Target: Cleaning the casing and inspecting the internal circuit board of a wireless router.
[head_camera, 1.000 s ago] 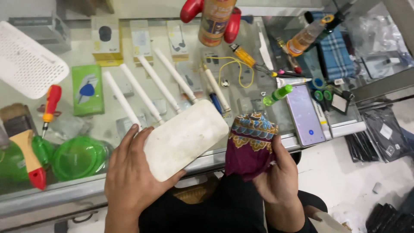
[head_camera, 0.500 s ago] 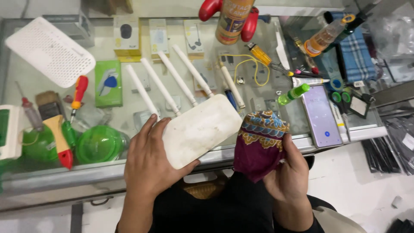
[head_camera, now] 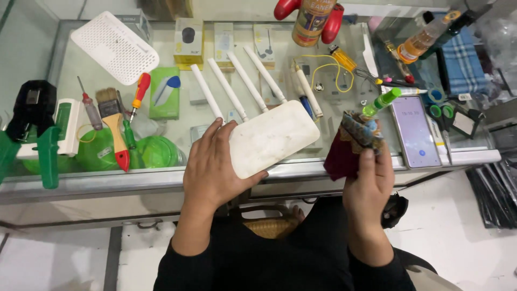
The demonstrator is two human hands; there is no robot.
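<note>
My left hand (head_camera: 212,164) grips the near left end of a white router (head_camera: 272,137) that has several long white antennas (head_camera: 237,86) pointing away across the glass counter (head_camera: 161,175). The router's body lies flat at the counter's front edge. My right hand (head_camera: 369,183) holds up a maroon cloth with a patterned border (head_camera: 350,143), just right of the router and apart from it. A small green spray bottle (head_camera: 381,102) stands right behind the cloth.
A phone (head_camera: 413,131) lies right of the cloth. Left on the counter: a paintbrush (head_camera: 114,126), screwdrivers (head_camera: 139,90), green lids (head_camera: 153,153), a white perforated panel (head_camera: 114,47). Small boxes (head_camera: 188,43), a yellow cable (head_camera: 326,70) and bottles (head_camera: 312,21) lie further back.
My right hand has moved the cloth to the right, away from the router's corner. The left hand keeps its grip on the router; the view has shifted.
</note>
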